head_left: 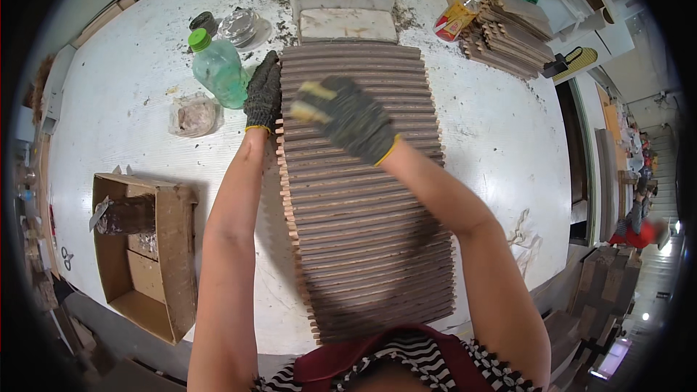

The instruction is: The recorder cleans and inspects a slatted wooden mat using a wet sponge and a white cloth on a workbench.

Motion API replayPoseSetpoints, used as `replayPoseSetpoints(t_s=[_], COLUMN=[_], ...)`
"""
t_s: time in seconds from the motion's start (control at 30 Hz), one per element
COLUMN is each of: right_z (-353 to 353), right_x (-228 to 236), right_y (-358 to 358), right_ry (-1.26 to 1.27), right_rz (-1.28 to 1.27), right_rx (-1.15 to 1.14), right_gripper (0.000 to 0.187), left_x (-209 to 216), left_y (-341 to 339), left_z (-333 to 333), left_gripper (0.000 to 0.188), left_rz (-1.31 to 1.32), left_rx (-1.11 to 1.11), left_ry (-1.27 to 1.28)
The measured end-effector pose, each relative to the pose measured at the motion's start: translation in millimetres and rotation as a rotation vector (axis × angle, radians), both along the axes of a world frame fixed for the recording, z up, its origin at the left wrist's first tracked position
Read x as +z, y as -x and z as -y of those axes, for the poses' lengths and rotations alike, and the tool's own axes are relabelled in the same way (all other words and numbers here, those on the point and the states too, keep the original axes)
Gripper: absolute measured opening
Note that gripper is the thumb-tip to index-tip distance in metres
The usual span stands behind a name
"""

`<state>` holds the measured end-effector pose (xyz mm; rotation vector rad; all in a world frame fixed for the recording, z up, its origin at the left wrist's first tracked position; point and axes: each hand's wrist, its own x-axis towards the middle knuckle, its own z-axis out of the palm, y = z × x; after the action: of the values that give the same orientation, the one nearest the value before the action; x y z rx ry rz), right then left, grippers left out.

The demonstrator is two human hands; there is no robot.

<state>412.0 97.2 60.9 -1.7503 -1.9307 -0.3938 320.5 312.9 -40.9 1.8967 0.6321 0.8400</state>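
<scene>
- A long stack of ridged brown slats [363, 203] lies on the white tabletop [501, 131], running from the person's chest away toward two pale blocks [345, 7].
- Left hand [263, 94], gloved, rests flat against the stack's far left edge, fingers extended, its grip closed on nothing.
- Right hand [348, 117], gloved and blurred, lies over the stack's upper part; whether its grip holds anything cannot be told.
- A green-capped bottle [218, 65] stands just left of the left hand.
</scene>
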Motion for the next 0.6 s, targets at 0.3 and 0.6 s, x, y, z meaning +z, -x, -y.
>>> replayPoseSetpoints(t_s=[0.3,0.6], right_z=[94,53], right_x=[49,-3], right_y=[-104,-15], right_ry=[0.141,-0.185], right_rz=[-0.117,0.076], right_rx=[-0.803,0.059], right_gripper=[0.038,0.032], left_x=[-9,-1], left_y=[1,1], left_z=[-9,-4], left_gripper=[0.043,0.041], left_rz=[0.045,0.002], left_rx=[0.009,0.001], left_ry=[0.019,-0.001])
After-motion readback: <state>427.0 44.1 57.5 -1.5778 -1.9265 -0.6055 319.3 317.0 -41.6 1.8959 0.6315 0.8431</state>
